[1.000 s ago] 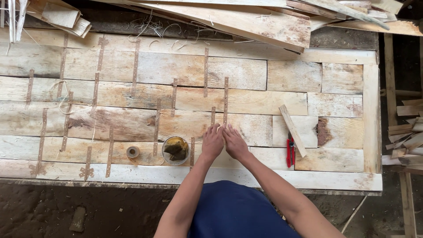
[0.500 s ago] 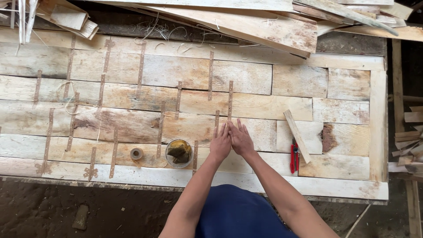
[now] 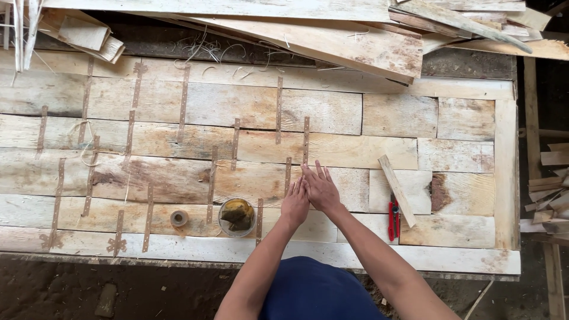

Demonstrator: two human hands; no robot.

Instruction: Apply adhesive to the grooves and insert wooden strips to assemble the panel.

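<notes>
A worker's left hand (image 3: pixel 294 204) and right hand (image 3: pixel 320 188) press flat, fingers spread and gripping nothing, on a sheet of pieced wood veneer (image 3: pixel 332 112), smoothing what appears to be a tape strip (image 3: pixel 288 176) over a seam. The small bowl (image 3: pixel 237 217) sits just left of the hands, a tape roll (image 3: pixel 178 218) farther left; a red cutter (image 3: pixel 393 218) and loose wood strip (image 3: pixel 397 191) lie to their right. Judging by this, taping is under way; another strip would mean reaching for the roll.
</notes>
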